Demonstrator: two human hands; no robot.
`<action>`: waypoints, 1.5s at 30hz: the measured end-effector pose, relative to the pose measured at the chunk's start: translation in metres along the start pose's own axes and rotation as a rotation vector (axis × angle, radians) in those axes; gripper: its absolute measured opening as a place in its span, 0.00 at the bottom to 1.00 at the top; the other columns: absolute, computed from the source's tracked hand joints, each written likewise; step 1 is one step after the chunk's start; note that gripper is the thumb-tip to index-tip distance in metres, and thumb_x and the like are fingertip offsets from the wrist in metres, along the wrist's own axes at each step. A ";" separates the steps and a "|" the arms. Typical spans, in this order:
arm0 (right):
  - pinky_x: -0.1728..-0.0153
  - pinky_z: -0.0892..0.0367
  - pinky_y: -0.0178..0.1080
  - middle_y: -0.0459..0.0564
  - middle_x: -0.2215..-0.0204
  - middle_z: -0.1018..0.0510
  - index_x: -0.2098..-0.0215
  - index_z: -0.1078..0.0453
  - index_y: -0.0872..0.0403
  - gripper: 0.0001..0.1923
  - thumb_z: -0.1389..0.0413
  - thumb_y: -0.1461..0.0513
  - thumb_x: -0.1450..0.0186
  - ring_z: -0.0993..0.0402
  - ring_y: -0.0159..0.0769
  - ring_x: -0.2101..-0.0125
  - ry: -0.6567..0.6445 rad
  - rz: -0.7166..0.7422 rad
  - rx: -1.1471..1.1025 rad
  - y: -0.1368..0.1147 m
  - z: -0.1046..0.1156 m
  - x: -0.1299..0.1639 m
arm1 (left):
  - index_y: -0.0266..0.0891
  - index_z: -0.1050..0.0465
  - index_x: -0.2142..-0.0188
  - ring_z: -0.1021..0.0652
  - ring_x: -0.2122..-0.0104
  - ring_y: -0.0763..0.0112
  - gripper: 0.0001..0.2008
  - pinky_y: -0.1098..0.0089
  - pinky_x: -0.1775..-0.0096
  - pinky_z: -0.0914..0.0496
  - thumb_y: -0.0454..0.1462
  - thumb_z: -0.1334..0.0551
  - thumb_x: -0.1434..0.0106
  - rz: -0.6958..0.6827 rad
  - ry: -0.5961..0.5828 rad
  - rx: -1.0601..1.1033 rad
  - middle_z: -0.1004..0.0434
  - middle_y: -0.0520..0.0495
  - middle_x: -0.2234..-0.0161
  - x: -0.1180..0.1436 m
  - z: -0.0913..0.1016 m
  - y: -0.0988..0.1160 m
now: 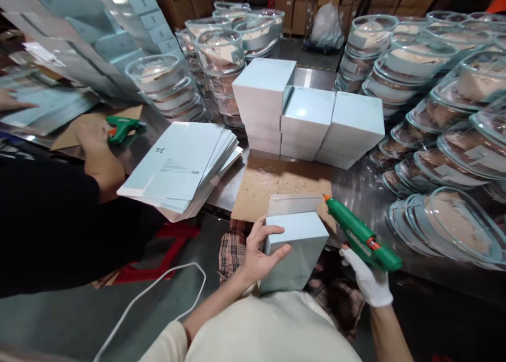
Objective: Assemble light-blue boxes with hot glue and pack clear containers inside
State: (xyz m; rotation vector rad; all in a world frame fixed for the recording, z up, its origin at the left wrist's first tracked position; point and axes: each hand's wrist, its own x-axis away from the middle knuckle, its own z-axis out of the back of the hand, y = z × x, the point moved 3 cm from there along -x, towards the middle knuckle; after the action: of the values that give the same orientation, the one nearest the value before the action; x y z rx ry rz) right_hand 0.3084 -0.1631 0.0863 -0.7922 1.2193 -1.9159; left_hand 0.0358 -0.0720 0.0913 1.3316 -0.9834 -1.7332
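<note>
My bare left hand (256,254) grips the left side of a light blue carton (302,259), fingers on its top edge, thumb across the near face. The carton stands upright against my body, with its far flap (294,204) raised. In my right hand (371,283), which wears a white glove, is a green hot glue gun (356,233). Its orange nozzle points left toward the flap, just right of it. Beneath the nozzle and flap lies a brown cardboard sheet (284,180) with specks on it.
Several closed blue-and-white cartons (264,109) stand behind the cardboard. Flat folded cartons (177,162) are piled at the left. Stacked clear round containers (454,151) crowd the right side. A co-worker's hand (93,135) holds another green glue gun (123,129). A white cable (158,277) hangs at lower left.
</note>
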 end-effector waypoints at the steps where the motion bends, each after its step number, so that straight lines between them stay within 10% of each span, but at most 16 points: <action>1: 0.75 0.27 0.44 0.51 0.75 0.18 0.65 0.21 0.51 0.24 0.37 0.40 0.41 0.24 0.43 0.77 -0.038 -0.058 -0.028 0.000 -0.004 -0.011 | 0.43 0.21 0.56 0.21 0.52 0.58 0.16 0.62 0.51 0.26 0.50 0.28 0.35 0.007 -0.005 0.012 0.23 0.41 0.52 0.000 0.002 0.000; 6: 0.80 0.29 0.44 0.58 0.80 0.20 0.72 0.21 0.57 0.36 0.46 0.33 0.39 0.25 0.45 0.82 -0.165 -0.313 -0.010 -0.005 -0.004 -0.065 | 0.42 0.22 0.56 0.22 0.49 0.55 0.20 0.59 0.48 0.27 0.54 0.30 0.35 0.069 -0.029 0.002 0.23 0.40 0.52 0.000 0.006 -0.002; 10: 0.71 0.26 0.45 0.59 0.80 0.20 0.80 0.24 0.53 0.25 0.35 0.41 0.43 0.18 0.54 0.69 -0.032 -0.338 0.192 -0.026 0.026 -0.074 | 0.42 0.22 0.56 0.21 0.50 0.56 0.21 0.59 0.49 0.27 0.55 0.30 0.36 0.062 -0.044 0.056 0.24 0.40 0.50 -0.002 0.005 -0.001; 14: 0.55 0.24 0.44 0.54 0.59 0.14 0.58 0.17 0.50 0.23 0.30 0.45 0.47 0.19 0.52 0.52 -0.028 -0.098 0.091 -0.063 0.005 -0.049 | 0.41 0.22 0.57 0.21 0.50 0.55 0.23 0.59 0.49 0.26 0.57 0.30 0.37 0.041 -0.115 0.103 0.23 0.39 0.52 -0.005 -0.002 0.000; 17: 0.54 0.23 0.45 0.54 0.52 0.15 0.50 0.20 0.52 0.32 0.28 0.45 0.47 0.18 0.48 0.56 -0.320 -0.087 -0.247 -0.069 -0.038 -0.032 | 0.40 0.23 0.59 0.21 0.48 0.52 0.24 0.56 0.46 0.27 0.58 0.30 0.37 0.021 -0.158 0.152 0.24 0.36 0.49 -0.002 -0.010 -0.002; 20: 0.56 0.22 0.44 0.55 0.55 0.14 0.50 0.21 0.52 0.31 0.30 0.41 0.42 0.17 0.45 0.60 -0.276 -0.010 -0.370 -0.056 -0.047 -0.027 | 0.43 0.28 0.54 0.22 0.42 0.49 0.25 0.53 0.43 0.28 0.58 0.30 0.37 0.050 -0.074 0.243 0.27 0.35 0.43 0.001 -0.012 -0.009; 24: 0.47 0.24 0.49 0.60 0.49 0.17 0.55 0.18 0.51 0.39 0.37 0.30 0.46 0.19 0.51 0.49 -0.424 0.345 -0.242 -0.051 -0.026 -0.018 | 0.54 0.44 0.39 0.20 0.44 0.56 0.36 0.54 0.44 0.26 0.53 0.27 0.38 0.035 0.022 0.441 0.25 0.44 0.48 -0.002 -0.011 -0.016; 28: 0.42 0.26 0.46 0.57 0.41 0.22 0.43 0.24 0.44 0.23 0.34 0.47 0.33 0.23 0.45 0.42 -0.623 0.724 0.057 -0.078 -0.017 -0.010 | 0.46 0.27 0.55 0.22 0.43 0.54 0.19 0.50 0.40 0.30 0.50 0.26 0.37 -0.026 -0.068 0.444 0.28 0.45 0.51 -0.008 -0.009 -0.015; 33: 0.42 0.27 0.43 0.55 0.42 0.25 0.43 0.23 0.44 0.16 0.41 0.61 0.28 0.24 0.40 0.43 -0.735 0.913 0.232 -0.096 -0.027 -0.012 | 0.40 0.23 0.67 0.22 0.45 0.51 0.19 0.50 0.43 0.28 0.52 0.25 0.40 0.060 -0.132 0.416 0.27 0.41 0.53 -0.011 -0.008 -0.012; 36: 0.41 0.26 0.47 0.56 0.40 0.28 0.49 0.26 0.47 0.11 0.38 0.58 0.29 0.25 0.44 0.41 -0.518 0.869 0.138 -0.082 -0.024 -0.008 | 0.40 0.23 0.67 0.20 0.47 0.52 0.18 0.52 0.44 0.28 0.50 0.24 0.40 0.062 -0.082 0.400 0.25 0.42 0.54 -0.014 -0.002 -0.008; 40: 0.54 0.21 0.43 0.54 0.53 0.22 0.57 0.29 0.50 0.24 0.37 0.40 0.34 0.18 0.42 0.57 0.021 0.614 -0.001 -0.050 -0.011 0.021 | 0.44 0.28 0.61 0.19 0.49 0.60 0.17 0.57 0.42 0.29 0.46 0.24 0.40 0.081 0.395 0.406 0.23 0.49 0.52 -0.018 0.023 -0.011; 42: 0.63 0.20 0.40 0.53 0.63 0.18 0.58 0.25 0.51 0.33 0.40 0.33 0.38 0.18 0.41 0.65 -0.047 0.475 0.000 -0.037 -0.017 0.040 | 0.47 0.31 0.57 0.19 0.49 0.61 0.21 0.58 0.42 0.28 0.52 0.25 0.40 0.114 0.589 0.431 0.23 0.50 0.50 -0.017 0.030 -0.017; 45: 0.68 0.18 0.41 0.54 0.66 0.14 0.56 0.20 0.53 0.31 0.39 0.36 0.36 0.16 0.43 0.70 -0.122 0.265 -0.020 -0.031 -0.022 0.053 | 0.47 0.32 0.55 0.20 0.45 0.58 0.24 0.59 0.43 0.26 0.58 0.29 0.38 0.181 0.532 0.336 0.24 0.46 0.45 -0.019 0.026 -0.021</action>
State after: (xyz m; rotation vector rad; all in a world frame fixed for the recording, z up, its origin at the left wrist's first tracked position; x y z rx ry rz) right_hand 0.2540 -0.1877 0.1128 -0.7084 1.2059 -1.6208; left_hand 0.0120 -0.0422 0.0855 1.7355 -1.0629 -1.0212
